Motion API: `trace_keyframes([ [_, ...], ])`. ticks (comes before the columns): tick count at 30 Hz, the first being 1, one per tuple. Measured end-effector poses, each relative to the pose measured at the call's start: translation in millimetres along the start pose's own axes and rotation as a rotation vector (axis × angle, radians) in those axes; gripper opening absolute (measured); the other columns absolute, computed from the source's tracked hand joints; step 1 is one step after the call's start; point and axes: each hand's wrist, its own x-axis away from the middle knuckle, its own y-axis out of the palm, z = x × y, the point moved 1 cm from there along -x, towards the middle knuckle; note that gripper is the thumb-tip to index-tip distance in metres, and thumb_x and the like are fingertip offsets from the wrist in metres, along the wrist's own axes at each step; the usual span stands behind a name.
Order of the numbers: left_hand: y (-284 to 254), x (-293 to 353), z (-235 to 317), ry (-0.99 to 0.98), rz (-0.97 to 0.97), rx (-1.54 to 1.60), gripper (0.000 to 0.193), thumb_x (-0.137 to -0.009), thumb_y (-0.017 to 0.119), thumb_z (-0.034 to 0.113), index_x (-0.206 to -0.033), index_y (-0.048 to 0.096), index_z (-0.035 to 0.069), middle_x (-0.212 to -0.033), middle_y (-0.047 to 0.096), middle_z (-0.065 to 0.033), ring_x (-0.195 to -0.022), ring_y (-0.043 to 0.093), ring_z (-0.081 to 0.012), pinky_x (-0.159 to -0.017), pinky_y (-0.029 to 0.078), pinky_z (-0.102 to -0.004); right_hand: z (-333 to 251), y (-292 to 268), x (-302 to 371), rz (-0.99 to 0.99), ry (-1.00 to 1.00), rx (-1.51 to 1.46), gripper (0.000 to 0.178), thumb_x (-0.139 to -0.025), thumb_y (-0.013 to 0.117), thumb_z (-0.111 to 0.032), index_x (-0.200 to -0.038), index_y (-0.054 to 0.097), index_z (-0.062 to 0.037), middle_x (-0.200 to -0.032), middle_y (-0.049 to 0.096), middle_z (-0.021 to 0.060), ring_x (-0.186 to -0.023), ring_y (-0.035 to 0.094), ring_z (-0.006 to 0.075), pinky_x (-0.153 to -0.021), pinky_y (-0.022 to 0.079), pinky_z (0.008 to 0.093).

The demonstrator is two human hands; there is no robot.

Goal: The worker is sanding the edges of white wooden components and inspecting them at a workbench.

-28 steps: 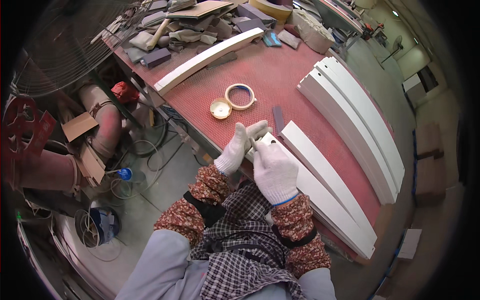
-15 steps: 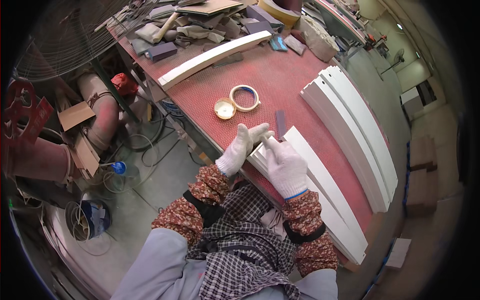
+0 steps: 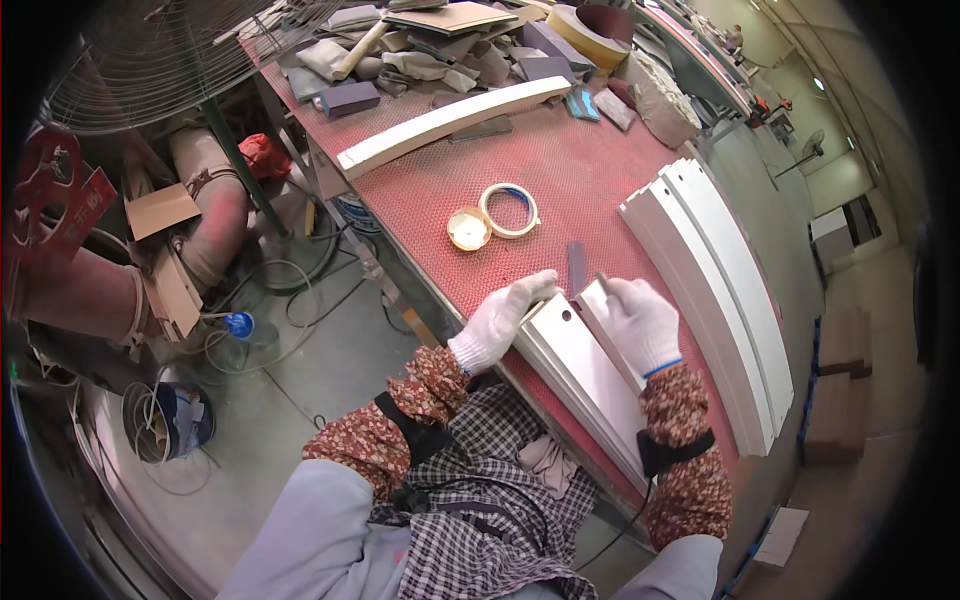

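In the head view, the left hand [image 3: 508, 322], in a white glove, lies at the upper end of the nearer white board [image 3: 580, 365], near a dark hole in it; its fingers are partly behind one another and behind the board's end, so I cannot tell whether this grip is clenched or only resting; the right hand [image 3: 643, 328], gloved also, is over the second white board [image 3: 605, 320], and its grip is pinching a small greyish piece [image 3: 601, 281], of which only the tip comes out, so its kind is hard to make out; this hand and the patterned sleeve [image 3: 675, 405] hide much of the second board, and the lower ends of both boards are partly covered; both boards lie on the red bench [image 3: 420, 200], side by side; just beyond them is a dark flat strip [image 3: 576, 262], and farther away a tape roll [image 3: 512, 233] and a small round cup [image 3: 468, 230] with pale content, which I cannot identify; the fan [image 3: 170, 80] is cut off by the dark rim of the picture.
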Motion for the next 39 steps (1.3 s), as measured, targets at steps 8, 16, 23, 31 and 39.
trace_keyframes([
  [8, 13, 2, -4, 0.101, 0.109, -0.396, 0.059, -0.104, 0.06, 0.027, -0.151, 0.048, -0.005, -0.139, 0.062, -0.0218, -0.131, 0.06, -0.0289, -0.113, 0.045, -0.038, 51, 27, -69, -0.097, -0.041, 0.331, 0.016, -0.096, 0.07, -0.027, -0.103, 0.07, -0.0129, -0.096, 0.069, 0.0105, -0.093, 0.072, 0.0301, -0.079, 0.058, 0.0457],
  [16, 14, -2, 0, 0.168, 0.142, -0.352, 0.054, -0.101, 0.065, 0.019, -0.148, 0.052, -0.004, -0.136, 0.063, -0.021, -0.128, 0.062, -0.0277, -0.111, 0.047, -0.0368, -6, 33, -99, -0.551, 0.271, 0.199, 0.055, -0.085, 0.069, -0.053, -0.11, 0.076, -0.0033, -0.11, 0.075, 0.0187, -0.107, 0.073, 0.0347, -0.095, 0.056, 0.0451],
  [23, 15, 2, 2, 0.15, 0.133, -0.359, 0.055, -0.101, 0.064, 0.022, -0.147, 0.053, -0.006, -0.142, 0.06, -0.024, -0.135, 0.058, -0.0318, -0.114, 0.045, -0.0396, 12, 36, -82, -0.456, 0.24, -0.411, 0.039, -0.081, 0.078, -0.024, -0.106, 0.071, 0.0042, -0.101, 0.075, 0.0178, -0.097, 0.074, 0.0247, -0.091, 0.057, 0.0359],
  [31, 6, 12, 6, 0.168, 0.14, -0.42, 0.056, -0.101, 0.063, 0.026, -0.147, 0.053, -0.005, -0.139, 0.062, -0.0234, -0.132, 0.059, -0.0332, -0.114, 0.046, -0.0405, -12, 21, -93, -0.187, 0.249, -1.026, 0.039, -0.095, 0.073, -0.012, -0.128, 0.058, 0.0035, -0.1, 0.071, 0.0074, -0.087, 0.07, 0.0146, -0.077, 0.058, 0.0298],
  [39, 2, 18, 6, 0.196, 0.167, -0.41, 0.058, -0.1, 0.064, 0.033, -0.142, 0.055, -0.006, -0.133, 0.064, -0.025, -0.126, 0.061, -0.0378, -0.109, 0.047, -0.0446, -71, -7, -102, -0.357, 0.413, -0.984, 0.028, -0.096, 0.075, -0.021, -0.114, 0.068, -0.0007, -0.096, 0.071, 0.0041, -0.081, 0.067, 0.0109, -0.062, 0.055, 0.0258],
])
